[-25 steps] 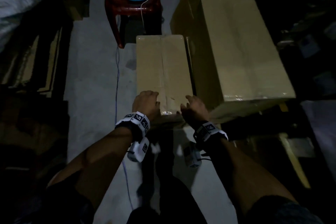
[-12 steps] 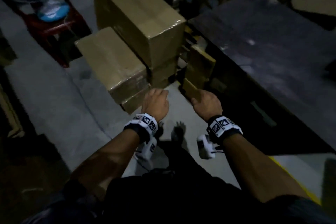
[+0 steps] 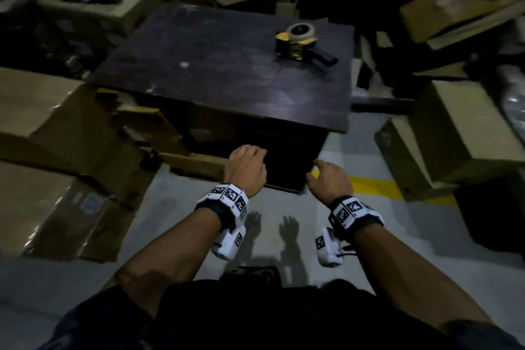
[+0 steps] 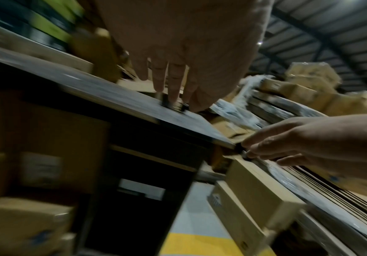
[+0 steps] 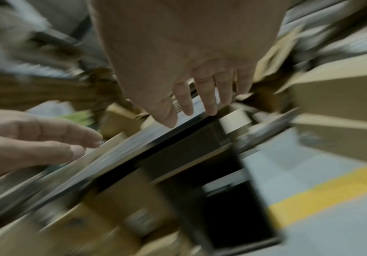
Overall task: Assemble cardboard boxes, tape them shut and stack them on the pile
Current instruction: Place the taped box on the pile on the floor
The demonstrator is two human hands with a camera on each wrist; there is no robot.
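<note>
While your head camera looks down, it shows what the wrist cameras do not: the whole dark desk [image 3: 227,71] with the tape dispenser [image 3: 301,42] standing on its far right part, well apart from both your hands. On the left of the desk lie cardboard boxes [image 3: 42,111], some with shiny tape on them, and on the right side more cardboard boxes [image 3: 460,133] stand on the grey floor [image 3: 369,236], which carries a yellow line [image 3: 375,186].

Your left hand [image 3: 246,169] is stretched forward, back side up, in front of the near edge of the desk and lower than its top. Its fingers bend downward, and from the head view you cannot tell if they touch anything. The left wrist camera gives the other side: the fingers [image 4: 169,83] hang straight and close together, and the grip is empty. That view also shows a roof of metal sheets high above and stacks of flat cardboard [image 4: 309,173] at the right, which the head view does not show clearly.

Your right hand [image 3: 329,179] is held just beside the left one, near the right corner of the desk, with the thumb apart from the fingers. The right wrist camera is very blurred, but the fingers [image 5: 208,97] are spread and loosely straight; this grip is wide and holds nothing.
</note>
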